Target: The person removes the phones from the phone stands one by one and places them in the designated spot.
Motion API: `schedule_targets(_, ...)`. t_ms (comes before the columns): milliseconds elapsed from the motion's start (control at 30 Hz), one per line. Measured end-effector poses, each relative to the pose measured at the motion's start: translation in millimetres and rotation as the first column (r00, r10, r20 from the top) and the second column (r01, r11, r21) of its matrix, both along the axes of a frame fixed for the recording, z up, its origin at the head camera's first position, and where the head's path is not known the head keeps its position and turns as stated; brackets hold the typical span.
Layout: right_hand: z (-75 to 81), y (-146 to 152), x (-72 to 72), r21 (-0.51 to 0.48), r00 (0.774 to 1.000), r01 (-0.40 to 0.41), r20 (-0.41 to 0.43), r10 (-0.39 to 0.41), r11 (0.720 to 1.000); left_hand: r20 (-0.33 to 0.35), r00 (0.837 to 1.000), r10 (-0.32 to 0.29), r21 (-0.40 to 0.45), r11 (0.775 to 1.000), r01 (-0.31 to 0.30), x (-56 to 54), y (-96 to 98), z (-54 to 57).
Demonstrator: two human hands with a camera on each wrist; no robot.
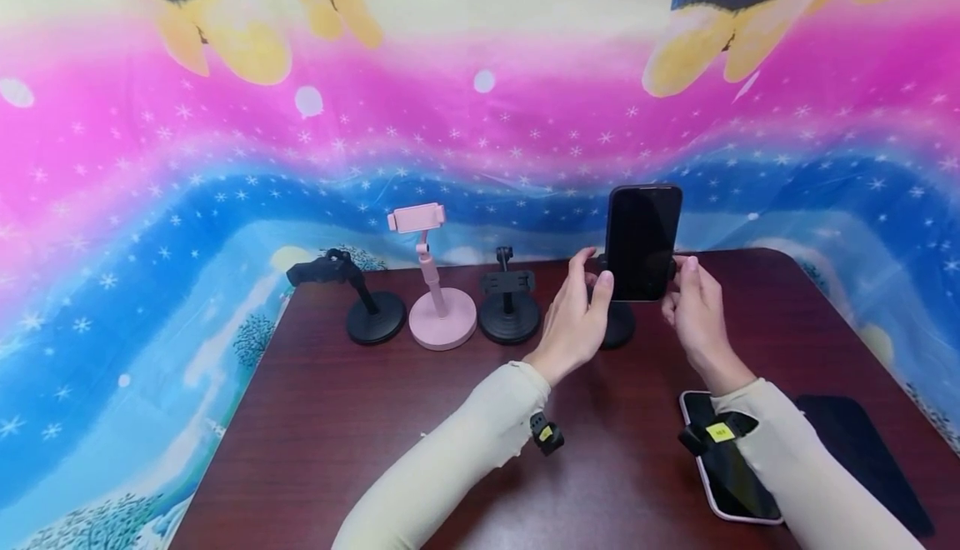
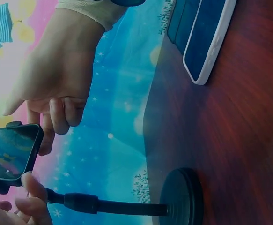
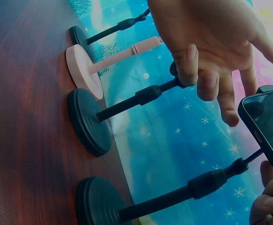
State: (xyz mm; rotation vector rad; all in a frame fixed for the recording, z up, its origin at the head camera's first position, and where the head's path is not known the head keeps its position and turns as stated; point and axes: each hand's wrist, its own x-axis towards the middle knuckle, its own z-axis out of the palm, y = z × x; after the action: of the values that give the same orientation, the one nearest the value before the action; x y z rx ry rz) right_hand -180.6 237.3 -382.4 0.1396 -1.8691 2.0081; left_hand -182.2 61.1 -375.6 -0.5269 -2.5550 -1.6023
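Note:
A black phone (image 1: 642, 242) stands upright in the clamp of a black phone stand (image 1: 618, 325), its dark screen facing me. My left hand (image 1: 573, 317) is at the phone's left side, thumb and fingers spread loosely beside the clamp. At the other side is my right hand (image 1: 701, 317), its fingertips near the clamp's right end. The left wrist view shows the right hand (image 2: 56, 70) with relaxed, slightly bent fingers, just off the phone (image 2: 10, 152). Likewise, in the right wrist view the left hand (image 3: 211, 47) has loose fingers around no object.
Left of the phone, a black stand (image 1: 375, 317), a pink stand (image 1: 442, 318) and another black stand (image 1: 510, 318) line the table's back edge. A white-edged phone (image 1: 738, 483) and a dark flat device (image 1: 862, 450) lie front right, partly under my right forearm. A printed cloth (image 1: 480, 150) hangs behind.

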Motion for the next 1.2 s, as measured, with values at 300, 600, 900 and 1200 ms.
schedule_targets(300,3.8,-8,-6.2,-0.072,0.999,0.026,-0.023,-0.028,0.997,-0.045,0.999,0.021,-0.003,1.0,-0.021,-12.0,3.8,1.3)
schedule_targets(600,4.8,-9,-9.3,-0.029,0.994,0.091,-0.053,-0.092,0.995,-0.128,0.992,0.012,-0.076,0.997,-0.022,-21.9,2.8,2.0)
schedule_targets(900,2.7,-7,-11.9,-0.055,0.994,0.07,-0.077,-0.074,0.996,-0.224,0.974,-0.008,-0.171,0.985,-0.031,-25.4,0.9,5.0)
schedule_targets(1200,1.5,-8,-12.1,-0.059,0.99,0.072,-0.116,-0.078,0.996,-0.282,0.959,0.009,-0.259,0.962,-0.085,-27.3,1.7,4.6)
